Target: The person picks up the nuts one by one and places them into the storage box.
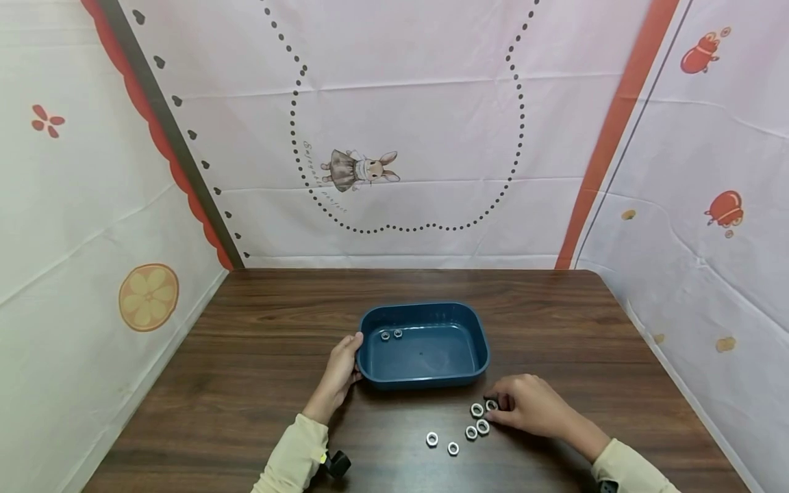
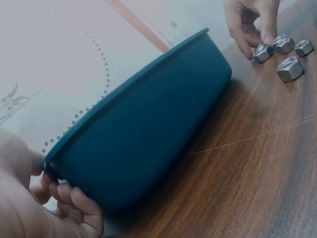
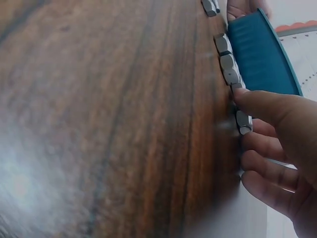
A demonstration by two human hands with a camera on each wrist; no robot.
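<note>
A blue plastic bin (image 1: 444, 352) rests on the table, two hex nuts (image 1: 385, 336) lying inside near its left end. My left hand (image 1: 336, 371) grips the bin's left end, thumb at the rim and fingers curled against the outer wall, as the left wrist view shows. Just off the bin's front right corner, my right hand (image 1: 535, 407) pinches a metal hex nut (image 1: 491, 405) between thumb and finger, low at the tabletop. Three more nuts (image 1: 477, 410) cluster close beside that thumb. Farther left lie two separate nuts, one (image 1: 432, 439) nearer the bin than the other (image 1: 453, 448).
The dark wood table (image 1: 271, 329) ends at a printed cloth backdrop (image 1: 413, 123) behind the bin, with cloth walls on the left (image 1: 68, 226) and right (image 1: 696, 157). A small black camera (image 1: 337, 464) is on the left cuff.
</note>
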